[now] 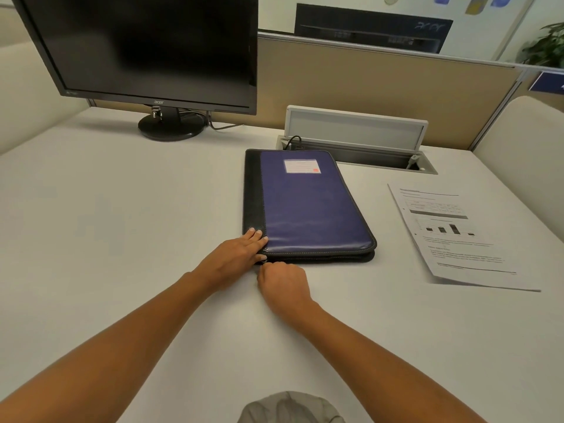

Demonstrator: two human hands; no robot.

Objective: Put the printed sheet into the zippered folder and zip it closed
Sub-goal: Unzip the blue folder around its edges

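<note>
Found the zippered folder (308,206) closed and flat mid-table (146,227): purple cover, black spine, white label. Left the printed sheet (457,239) well apart to its right. Pressed its near left corner with the left hand (235,254), fingers straight; curled the right hand (283,282) there, seemingly pinching the zip pull (264,262). Judged unzipping in hand; called next for a steady pull along the edge.

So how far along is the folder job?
Done: nothing yet. The sheet lies on the desk right of the folder, which lies closed and flat. In hand: the left hand presses the folder's near left corner; the right hand seems to pinch the zip at that corner, probably to open it. Left: unzip, put the sheet in, zip closed.
</note>
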